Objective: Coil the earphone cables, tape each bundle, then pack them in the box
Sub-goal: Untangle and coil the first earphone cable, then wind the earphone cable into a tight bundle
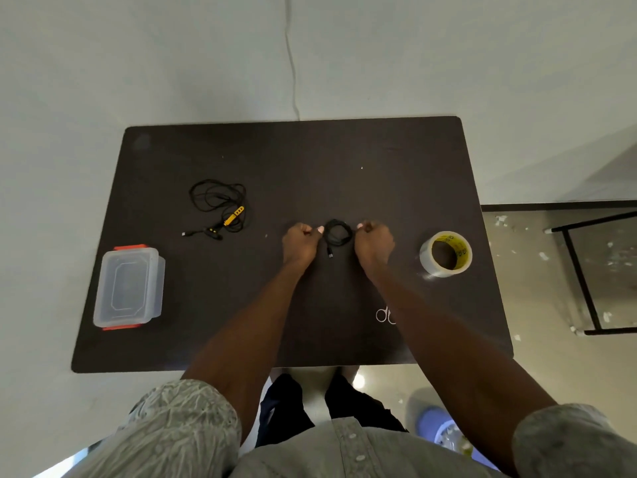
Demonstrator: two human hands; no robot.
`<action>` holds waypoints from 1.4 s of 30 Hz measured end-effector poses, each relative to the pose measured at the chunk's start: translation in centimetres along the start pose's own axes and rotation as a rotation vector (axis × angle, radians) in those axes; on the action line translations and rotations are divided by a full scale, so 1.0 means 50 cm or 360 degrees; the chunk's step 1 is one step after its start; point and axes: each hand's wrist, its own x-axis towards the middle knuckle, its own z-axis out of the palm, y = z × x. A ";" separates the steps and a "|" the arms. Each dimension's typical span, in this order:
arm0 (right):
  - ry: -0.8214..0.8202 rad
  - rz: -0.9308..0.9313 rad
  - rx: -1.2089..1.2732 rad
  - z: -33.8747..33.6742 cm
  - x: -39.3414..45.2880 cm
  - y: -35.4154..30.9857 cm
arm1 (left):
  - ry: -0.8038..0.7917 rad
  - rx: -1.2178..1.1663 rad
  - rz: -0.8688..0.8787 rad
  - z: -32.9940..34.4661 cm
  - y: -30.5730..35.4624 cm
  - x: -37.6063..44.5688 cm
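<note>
Both hands, left hand (pixel 300 243) and right hand (pixel 374 242), pinch the coiled black cable (pixel 338 233)

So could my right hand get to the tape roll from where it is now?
Probably yes. The tape roll stands alone on the table just off to the side of your right hand, with nothing between them. That hand is pinching the coiled cable, though, so it would have to let go first.
</note>
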 end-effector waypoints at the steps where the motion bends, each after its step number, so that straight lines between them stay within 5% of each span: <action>1: 0.0015 0.0027 0.0063 -0.007 -0.005 0.001 | -0.0002 0.0021 0.0010 -0.009 -0.007 -0.004; 7: 0.0069 0.0013 0.0186 -0.012 -0.061 -0.025 | -0.0005 0.0209 0.0125 -0.095 -0.028 -0.044; 17: -0.0162 -0.0737 -0.0472 0.158 -0.186 -0.112 | 0.0047 0.0530 0.0380 -0.277 -0.080 -0.025; 24: -0.0526 -0.0514 -0.0560 0.294 -0.198 -0.211 | 0.0249 0.0692 0.0462 -0.419 -0.124 0.078; 28: -0.0497 -0.0430 -0.0499 0.352 -0.192 -0.226 | 0.0096 0.0823 0.0441 -0.453 -0.145 0.134; 42: -0.0129 0.0248 0.0880 0.379 -0.145 -0.327 | -0.0250 0.1059 0.0236 -0.481 -0.143 0.199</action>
